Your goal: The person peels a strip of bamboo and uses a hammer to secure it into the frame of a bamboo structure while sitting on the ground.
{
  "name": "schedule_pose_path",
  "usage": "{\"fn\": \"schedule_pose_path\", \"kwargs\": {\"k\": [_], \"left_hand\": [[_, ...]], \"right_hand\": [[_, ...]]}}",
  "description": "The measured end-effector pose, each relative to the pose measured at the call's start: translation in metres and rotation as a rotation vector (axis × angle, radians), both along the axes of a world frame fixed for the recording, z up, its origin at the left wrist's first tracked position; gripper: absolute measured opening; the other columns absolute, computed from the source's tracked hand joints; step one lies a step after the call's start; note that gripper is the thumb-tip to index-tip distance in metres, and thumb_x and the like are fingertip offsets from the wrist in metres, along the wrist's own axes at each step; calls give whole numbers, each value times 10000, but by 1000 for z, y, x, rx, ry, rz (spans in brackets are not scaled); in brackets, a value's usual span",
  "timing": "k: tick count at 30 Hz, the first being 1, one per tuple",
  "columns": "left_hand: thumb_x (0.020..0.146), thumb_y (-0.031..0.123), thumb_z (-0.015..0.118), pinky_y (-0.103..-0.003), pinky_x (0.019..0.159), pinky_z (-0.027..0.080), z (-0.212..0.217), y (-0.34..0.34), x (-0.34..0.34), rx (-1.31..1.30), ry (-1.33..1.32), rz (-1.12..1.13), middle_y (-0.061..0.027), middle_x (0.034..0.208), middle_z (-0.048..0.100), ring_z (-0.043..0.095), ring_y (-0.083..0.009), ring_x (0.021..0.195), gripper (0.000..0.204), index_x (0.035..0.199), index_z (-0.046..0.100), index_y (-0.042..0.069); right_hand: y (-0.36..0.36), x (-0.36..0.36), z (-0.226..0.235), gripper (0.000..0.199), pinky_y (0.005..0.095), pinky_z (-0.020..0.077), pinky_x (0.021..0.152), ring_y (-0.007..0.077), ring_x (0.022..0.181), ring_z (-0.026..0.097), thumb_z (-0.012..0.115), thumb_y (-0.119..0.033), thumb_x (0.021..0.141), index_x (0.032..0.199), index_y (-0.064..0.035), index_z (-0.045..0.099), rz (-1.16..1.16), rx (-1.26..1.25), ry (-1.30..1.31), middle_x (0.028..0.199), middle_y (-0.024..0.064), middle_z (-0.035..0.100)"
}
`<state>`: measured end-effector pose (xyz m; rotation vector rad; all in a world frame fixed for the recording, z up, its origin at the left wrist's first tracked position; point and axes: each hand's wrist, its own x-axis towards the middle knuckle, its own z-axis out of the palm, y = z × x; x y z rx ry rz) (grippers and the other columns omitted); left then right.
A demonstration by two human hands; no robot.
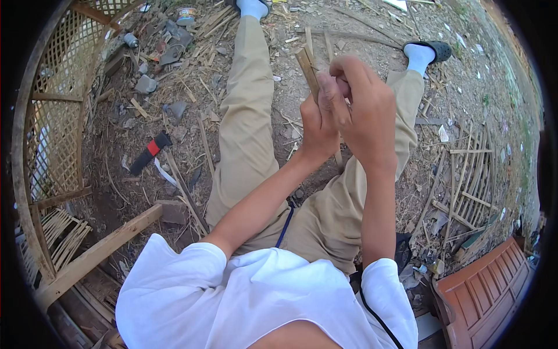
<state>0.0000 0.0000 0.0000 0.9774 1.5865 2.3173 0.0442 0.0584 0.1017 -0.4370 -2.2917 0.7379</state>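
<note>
In front of me, between my outstretched legs, my left hand [319,131] is wrapped round a narrow wooden strip [306,68]. The strip tilts up and away to the left, its squared end sticking out past my fingers. Right beside it, my right hand [366,107] is closed, thumb and fingertips pinched together against the strip. Whatever lies in that pinch is too small or too hidden to name. Thin slats show beyond and below the hands; whether they are held or on the ground, I cannot tell.
A black object with a red band [152,152] lies on the littered dirt at left. A wooden lattice panel [58,134] and a beam [102,253] stand along the left side. At right are a slatted wooden frame [471,192] and a brown moulded panel [485,291].
</note>
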Motion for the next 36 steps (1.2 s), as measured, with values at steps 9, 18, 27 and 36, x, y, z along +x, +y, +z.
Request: {"fn": "schedule_pose_path", "kwargs": {"k": [9, 18, 27, 36], "left_hand": [[1161, 364, 332, -305, 586, 430, 4, -1, 8, -41, -32, -41, -7, 754, 577, 546, -83, 696, 479, 955, 574, 6], [1158, 386, 324, -305, 561, 421, 2, -2, 21, -30, 65, -30, -20, 741, 568, 561, -114, 661, 505, 982, 560, -25], [1136, 329, 432, -362, 520, 416, -4, 8, 3, 32, -73, 27, -60, 644, 541, 539, -152, 570, 432, 877, 548, 3], [1128, 260, 432, -369, 567, 459, 6, 4, 12, 59, 11, 102, -105, 685, 595, 614, -197, 634, 370, 943, 591, -18]], "right_hand": [[16, 8, 9, 126, 340, 464, 559, 241, 605, 603, 740, -43, 932, 886, 5, 632, 167, 188, 63, 766, 109, 638], [16, 13, 38, 187, 387, 428, 515, 286, 550, 551, 735, -90, 939, 841, -15, 593, 134, 187, 86, 678, 119, 575], [12, -2, -23, 278, 339, 342, 521, 161, 555, 375, 629, -126, 1045, 823, -1, 520, 168, -261, 43, 635, 82, 429], [1, -17, 3, 275, 390, 336, 518, 256, 531, 392, 610, -116, 1046, 826, 6, 500, 33, 200, 113, 648, 132, 439]]}}
